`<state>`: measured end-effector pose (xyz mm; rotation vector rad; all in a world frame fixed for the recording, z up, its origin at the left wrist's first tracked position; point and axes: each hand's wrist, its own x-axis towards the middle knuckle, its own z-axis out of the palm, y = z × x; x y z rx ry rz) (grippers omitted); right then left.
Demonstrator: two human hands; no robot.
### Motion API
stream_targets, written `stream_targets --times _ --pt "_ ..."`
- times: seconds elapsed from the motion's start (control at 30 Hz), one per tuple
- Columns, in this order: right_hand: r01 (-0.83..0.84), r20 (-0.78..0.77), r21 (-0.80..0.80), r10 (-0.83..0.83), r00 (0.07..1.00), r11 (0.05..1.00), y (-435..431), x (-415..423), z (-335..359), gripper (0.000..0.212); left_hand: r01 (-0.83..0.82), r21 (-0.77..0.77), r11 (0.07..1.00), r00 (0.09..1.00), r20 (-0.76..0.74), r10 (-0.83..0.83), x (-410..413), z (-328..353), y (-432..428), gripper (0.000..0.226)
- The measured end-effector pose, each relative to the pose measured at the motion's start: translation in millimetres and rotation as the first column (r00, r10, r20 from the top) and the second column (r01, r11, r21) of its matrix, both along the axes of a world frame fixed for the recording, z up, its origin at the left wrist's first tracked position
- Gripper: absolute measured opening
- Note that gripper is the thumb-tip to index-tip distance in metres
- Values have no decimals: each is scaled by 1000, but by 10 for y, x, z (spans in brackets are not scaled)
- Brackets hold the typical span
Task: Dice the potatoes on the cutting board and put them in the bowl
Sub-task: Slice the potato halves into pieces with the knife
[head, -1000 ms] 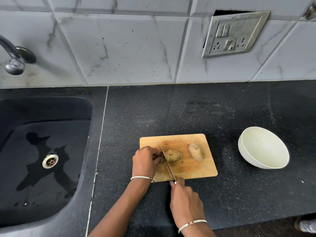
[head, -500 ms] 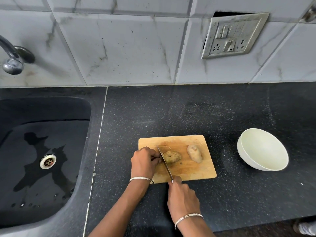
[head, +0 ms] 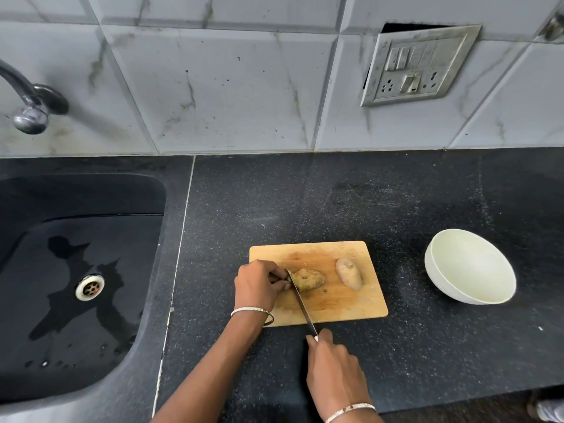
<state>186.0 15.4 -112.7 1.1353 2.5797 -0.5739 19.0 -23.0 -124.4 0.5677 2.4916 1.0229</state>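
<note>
The right hand (head: pixel 334 370) is closed tight around the handle of a slim steel-bladed knife (head: pixel 300 300). The handle is hidden inside the fist, and a fingertip sits at the base of the blade. The blade runs up and to the left over the near edge of the rectangular light wooden cutting board (head: pixel 341 309). Its tip end rests against the left part of a rough brownish potato (head: pixel 309 279). How deep the edge sits in it cannot be told.

The left hand (head: pixel 259 285) has its fingers curled and holds the left end of that potato, knuckles just beside the blade. A paler smooth oval potato (head: pixel 348 273) lies whole on the right part of the board, apart from the first.

A thin silver bangle circles each wrist. The board lies on a black speckled stone counter (head: pixel 396 203). A round white bowl (head: pixel 433 264) stands on the counter to the right, well apart from the board.

To the left is a black sink (head: pixel 158 209) with a round metal drain (head: pixel 90 287) and wet patches, under a chrome tap (head: pixel 30 117). On the marbled white wall tiles (head: pixel 229 87) hangs a grey metal switch plate (head: pixel 418 64) with switches and sockets; any marking on it is too small to read.
</note>
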Motion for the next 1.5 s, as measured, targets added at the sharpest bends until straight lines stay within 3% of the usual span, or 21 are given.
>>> stream_targets --times 0.23,0.4,0.77,1.1,1.27,1.5 --pt "29 -57 -137 -38 998 990 75 127 -8 30 47 29 999 998 32 -48 5 -14 -12 28" --pt "43 -104 -194 -64 992 980 70 127 -76 29 81 -40 996 996 -45 -83 -3 10 -10 23" --pt "-55 7 104 55 998 993 -45 158 13 41 54 -115 992 982 -175 -74 -18 -10 -60 7" --pt "9 -159 24 -5 987 1000 6 147 33 37 101 -65 993 976 -185 -111 9 -42 -81 26" --pt "-5 -146 23 8 989 1000 2 134 23 35 82 -62 995 976 -197 -93 2 -30 -50 22" --pt "-50 -36 143 56 998 988 -27 150 29 39 40 -55 998 978 -201 -50 -31 -49 -51 8"
